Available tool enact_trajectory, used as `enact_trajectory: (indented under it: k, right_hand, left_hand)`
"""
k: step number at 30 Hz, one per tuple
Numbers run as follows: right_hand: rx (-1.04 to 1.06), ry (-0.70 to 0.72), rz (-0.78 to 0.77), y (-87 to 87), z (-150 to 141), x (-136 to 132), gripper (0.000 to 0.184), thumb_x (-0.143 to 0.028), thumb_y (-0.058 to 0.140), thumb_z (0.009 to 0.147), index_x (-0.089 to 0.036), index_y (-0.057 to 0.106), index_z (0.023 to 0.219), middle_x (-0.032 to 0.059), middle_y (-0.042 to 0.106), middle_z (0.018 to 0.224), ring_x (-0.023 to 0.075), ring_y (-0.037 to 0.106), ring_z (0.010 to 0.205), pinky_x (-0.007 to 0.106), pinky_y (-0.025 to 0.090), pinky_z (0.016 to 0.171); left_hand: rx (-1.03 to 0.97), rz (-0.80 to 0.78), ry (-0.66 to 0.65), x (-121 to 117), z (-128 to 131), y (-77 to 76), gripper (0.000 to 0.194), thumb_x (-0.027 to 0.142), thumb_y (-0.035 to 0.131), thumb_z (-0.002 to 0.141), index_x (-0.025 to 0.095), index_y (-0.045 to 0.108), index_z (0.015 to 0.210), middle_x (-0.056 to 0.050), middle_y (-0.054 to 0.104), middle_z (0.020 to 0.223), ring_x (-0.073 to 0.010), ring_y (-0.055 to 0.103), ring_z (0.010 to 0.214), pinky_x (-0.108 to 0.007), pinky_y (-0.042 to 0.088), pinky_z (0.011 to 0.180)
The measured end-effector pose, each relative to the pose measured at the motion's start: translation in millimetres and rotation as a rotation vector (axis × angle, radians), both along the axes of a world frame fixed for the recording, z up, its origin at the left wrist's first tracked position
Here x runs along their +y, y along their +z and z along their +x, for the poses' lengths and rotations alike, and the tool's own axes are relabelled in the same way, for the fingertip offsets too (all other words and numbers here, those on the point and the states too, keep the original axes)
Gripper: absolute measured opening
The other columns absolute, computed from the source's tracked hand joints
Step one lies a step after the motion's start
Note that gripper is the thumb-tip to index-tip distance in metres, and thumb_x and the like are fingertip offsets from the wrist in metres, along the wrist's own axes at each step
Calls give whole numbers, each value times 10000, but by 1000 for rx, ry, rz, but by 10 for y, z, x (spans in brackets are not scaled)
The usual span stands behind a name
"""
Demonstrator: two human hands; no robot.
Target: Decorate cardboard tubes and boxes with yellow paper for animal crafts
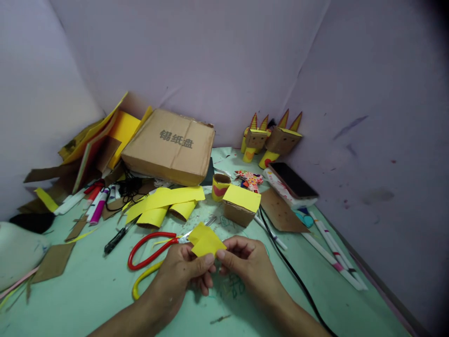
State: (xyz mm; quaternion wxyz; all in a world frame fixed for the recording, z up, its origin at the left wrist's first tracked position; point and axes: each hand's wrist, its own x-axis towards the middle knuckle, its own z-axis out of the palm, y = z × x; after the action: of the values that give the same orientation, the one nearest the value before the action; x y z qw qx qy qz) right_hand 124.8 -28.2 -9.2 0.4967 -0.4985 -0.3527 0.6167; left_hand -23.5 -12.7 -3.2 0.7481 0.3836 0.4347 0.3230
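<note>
Small pieces of yellow paper (206,241) are pinched between my two hands near the front middle of the table. My left hand (187,267) grips their lower left side with thumb and fingers. On the right corner, my right hand (245,260) pinches the paper too. Scissors (150,248) with one red and one yellow handle lie under and left of my left hand, their blades partly hidden by the paper. Just beyond my hands stand a small cardboard box (240,213) with a yellow paper top and a yellow-covered cardboard tube (220,187) with a red mark.
Yellow paper strips and tubes (157,206) lie left of the box. A large carton (171,145) and cardboard sheets stand behind. Finished cardboard figures (257,138) stand at the back right, near a phone (293,180). A black cable (291,269) and markers (333,252) lie to the right.
</note>
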Motion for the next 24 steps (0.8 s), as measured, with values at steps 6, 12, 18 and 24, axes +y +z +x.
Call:
enact_trajectory:
  k: [6, 12, 18, 24]
  right_hand:
    - [-26, 47, 7, -16, 1, -6, 338, -389, 815, 523, -118, 649, 637, 19, 637, 536, 105, 545, 468, 220, 431, 478]
    - [-83, 105, 48, -81, -1, -14, 304, -396, 772, 598, -113, 677, 656, 39, 650, 578, 118, 539, 521, 227, 418, 508]
    - [-145, 57, 34, -177, 11, 6, 304, -405, 746, 632, -111, 667, 646, 44, 634, 606, 141, 535, 556, 252, 422, 530]
    - [-126, 0, 26, -213, 27, 7, 331, -433, 721, 655, -129, 602, 600, 1, 540, 560, 120, 464, 530, 238, 378, 502]
  left_hand:
    - [221, 13, 12, -7, 34, -13, 332, 411, 696, 559, 139, 530, 465, 16, 501, 321, -59, 382, 254, -167, 287, 276]
    - [482, 88, -124, -31, 50, 81, 270, 356, 602, 602, 186, 452, 455, 64, 419, 282, -59, 343, 253, -175, 234, 288]
    - [472, 186, -171, 1, -2, 157, 243, 369, 558, 627, 196, 435, 509, 88, 406, 340, -52, 333, 315, -176, 229, 329]
    - [560, 243, -169, 25, -32, 178, 252, 333, 514, 641, 203, 397, 459, 79, 379, 357, -62, 318, 347, -199, 217, 360]
